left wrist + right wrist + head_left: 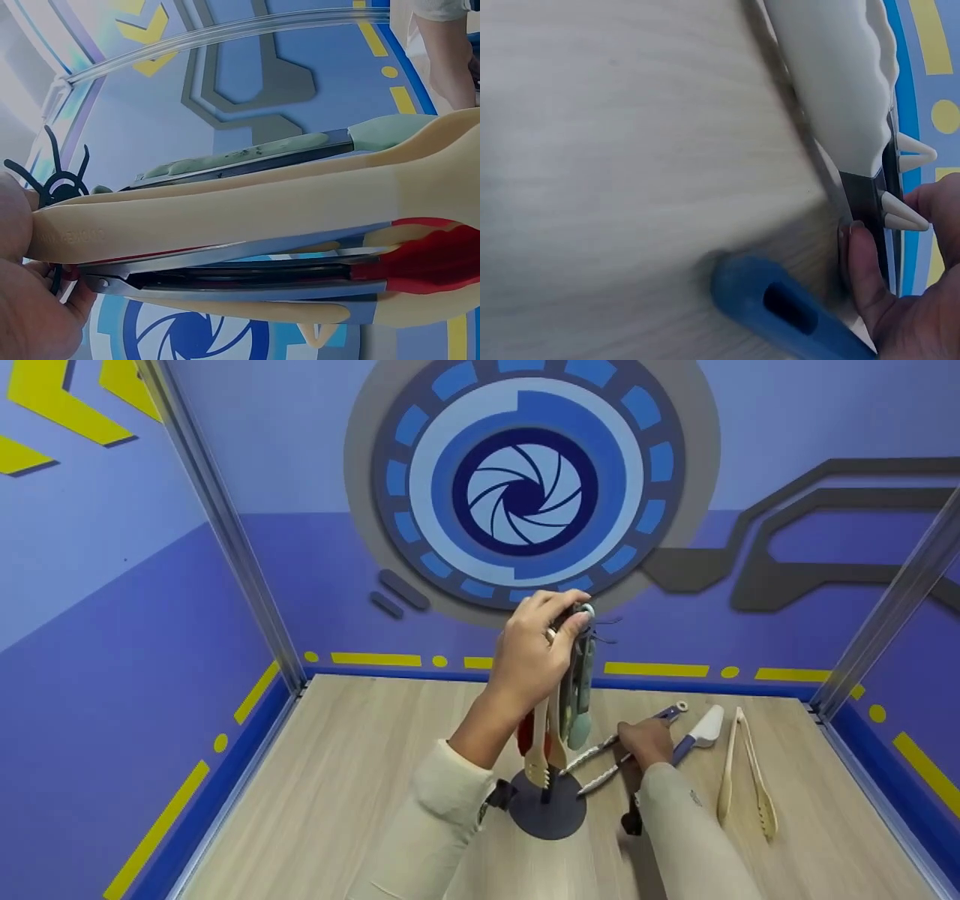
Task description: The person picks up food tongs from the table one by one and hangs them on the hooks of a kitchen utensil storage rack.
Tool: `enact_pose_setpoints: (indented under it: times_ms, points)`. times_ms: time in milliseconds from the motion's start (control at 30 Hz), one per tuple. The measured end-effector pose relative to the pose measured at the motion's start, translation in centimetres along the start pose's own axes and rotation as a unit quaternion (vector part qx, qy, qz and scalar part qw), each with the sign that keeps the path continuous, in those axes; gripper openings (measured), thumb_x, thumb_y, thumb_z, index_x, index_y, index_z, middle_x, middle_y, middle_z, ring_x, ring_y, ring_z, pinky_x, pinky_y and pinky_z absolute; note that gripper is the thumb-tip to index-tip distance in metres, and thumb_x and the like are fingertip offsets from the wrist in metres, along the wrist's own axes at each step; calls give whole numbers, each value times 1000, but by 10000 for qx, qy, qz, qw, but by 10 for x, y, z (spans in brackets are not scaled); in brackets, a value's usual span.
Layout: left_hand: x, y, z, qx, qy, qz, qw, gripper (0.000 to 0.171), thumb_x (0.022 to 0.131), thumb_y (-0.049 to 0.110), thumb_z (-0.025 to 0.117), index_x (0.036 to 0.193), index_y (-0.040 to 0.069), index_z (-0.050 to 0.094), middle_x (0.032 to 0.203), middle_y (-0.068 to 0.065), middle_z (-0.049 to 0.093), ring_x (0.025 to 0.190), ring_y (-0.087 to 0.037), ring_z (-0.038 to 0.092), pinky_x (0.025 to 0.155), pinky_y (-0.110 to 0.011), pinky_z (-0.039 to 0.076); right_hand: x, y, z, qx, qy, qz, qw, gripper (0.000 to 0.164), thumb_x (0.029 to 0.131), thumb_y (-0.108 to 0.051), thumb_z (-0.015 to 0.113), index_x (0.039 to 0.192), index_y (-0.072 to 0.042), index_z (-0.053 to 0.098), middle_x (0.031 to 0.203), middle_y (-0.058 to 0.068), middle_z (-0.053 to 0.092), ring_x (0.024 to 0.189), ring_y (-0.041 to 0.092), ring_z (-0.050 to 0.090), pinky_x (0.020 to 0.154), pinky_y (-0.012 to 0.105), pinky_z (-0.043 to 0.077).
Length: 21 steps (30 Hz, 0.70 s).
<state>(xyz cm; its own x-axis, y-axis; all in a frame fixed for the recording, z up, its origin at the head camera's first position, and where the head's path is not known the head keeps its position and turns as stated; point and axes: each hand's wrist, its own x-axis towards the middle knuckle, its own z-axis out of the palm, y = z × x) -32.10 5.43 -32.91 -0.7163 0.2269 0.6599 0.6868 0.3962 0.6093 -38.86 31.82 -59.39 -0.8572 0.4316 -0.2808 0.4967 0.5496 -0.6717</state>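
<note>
L hand [534,643], fingers clamping top of blk utensil stand [551,814]; red-headed tongs [435,266] hanging there. To R, beige tongs [759,784] lying on wood-look surface [337,795], arms spread. R hand [649,741], fingers clamping white-headed tongs [836,82], tips reaching nr stand's base. Just beyond, blue-handled white spatula [706,727] lying.

White-tipped tongs [836,86], scalloped tips spread, held at right, pointing near-left; dark round-based stand [548,816] upright centre, hung with assorted tongs [225,217].
</note>
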Motion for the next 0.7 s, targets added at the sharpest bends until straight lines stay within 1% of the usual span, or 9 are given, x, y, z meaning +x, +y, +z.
enact_pose_setpoints:
  times_ms: [67,100,167,233,267,333,500,567,700]
  points:
    - [0,0,0,-14,0,6,10000,27,108,34,64,131,26,75,128,5,73,117,-15,65,93,-36,58,0,1,-2,113,-87,-1,9999,88,98,-39,55,150,25,25,111,28,66,86,32,68,68,41,57]
    - [0,1,0,-13,-1,6,10000,27,108,34,64,131,26,75,128,4,73,117,-15,65,93,-36,59,0,2,-3,175,-148,-15,9997,84,98,-38,55,148,24,30,107,26,68,83,32,69,65,40,57]
    - [-1,1,0,1,12,-19,10000,26,107,34,65,130,25,76,128,4,73,117,-15,66,93,-36,59,2,3,-4,308,-277,-57,9991,66,98,-37,54,134,18,49,95,19,67,76,29,68,60,38,55]
    - [0,3,0,24,27,-45,10000,26,107,33,66,128,25,77,127,4,74,116,-16,66,92,-36,59,5,4,-6,389,-347,-148,9985,46,97,-34,55,111,9,61,85,11,63,72,24,63,58,34,52]
    - [0,3,0,50,40,-52,10000,25,107,33,66,128,24,77,126,4,74,116,-16,67,92,-36,59,8,5,-8,454,-371,-188,9981,37,96,-33,55,101,3,62,81,8,63,70,22,62,57,33,51]
    - [1,5,0,112,82,-68,9999,24,106,32,67,127,24,77,125,3,75,115,-17,67,91,-37,59,11,6,-9,593,-423,-239,9971,29,95,-31,55,92,-3,61,75,4,60,65,18,59,55,30,48]
    - [1,9,0,298,192,-70,9993,24,105,30,68,125,23,78,122,2,76,115,-19,70,92,-40,60,17,10,-10,1155,-526,-308,9914,21,94,-26,55,93,-5,58,66,-3,55,57,11,53,51,26,43]
    - [2,10,0,350,205,-74,9992,23,105,30,69,125,23,79,120,2,77,114,-19,70,92,-40,60,17,10,-11,1434,-559,-377,9874,18,96,-24,55,97,-6,56,67,-5,52,59,11,52,53,27,43]
    - [1,11,0,453,223,-60,9987,23,104,29,70,124,21,79,119,1,78,112,-20,71,94,-40,60,12,7,-12,1735,-594,-615,9811,20,100,-19,52,111,-3,54,74,-4,50,68,13,53,61,29,46]
